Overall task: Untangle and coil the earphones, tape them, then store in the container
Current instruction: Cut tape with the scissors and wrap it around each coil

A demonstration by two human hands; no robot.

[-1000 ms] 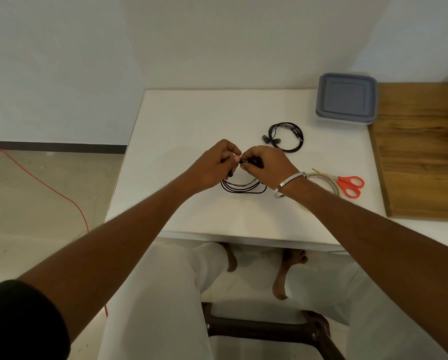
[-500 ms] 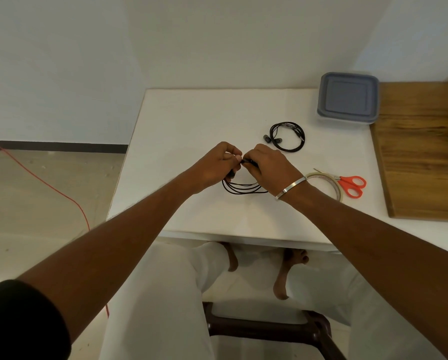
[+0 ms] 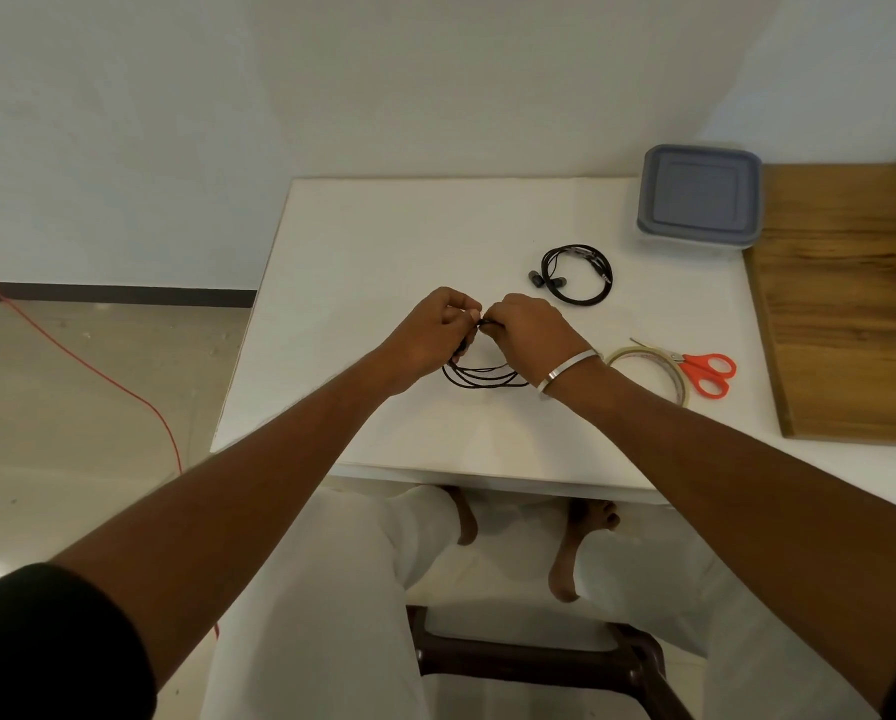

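Black earphones (image 3: 482,377) hang in loose loops between my two hands over the middle of the white table (image 3: 362,283). My left hand (image 3: 432,332) pinches the cable at the top of the loops, fingers curled. My right hand (image 3: 526,330) grips the same cable just beside it, knuckles almost touching the left. A second pair of black earphones (image 3: 578,275) lies coiled on the table behind my right hand. The grey lidded container (image 3: 700,194) stands at the back right. A roll of clear tape (image 3: 653,371) lies by my right wrist.
Orange-handled scissors (image 3: 705,371) lie to the right of the tape roll. A wooden board (image 3: 851,304) covers the table's right side. A red cable (image 3: 97,371) runs across the floor at the left. My knees and a dark stool (image 3: 539,662) are below the table's front edge.
Both hands stay at the top of the loops; my right hand has turned and closed in on the left. The loops below hang much as before.
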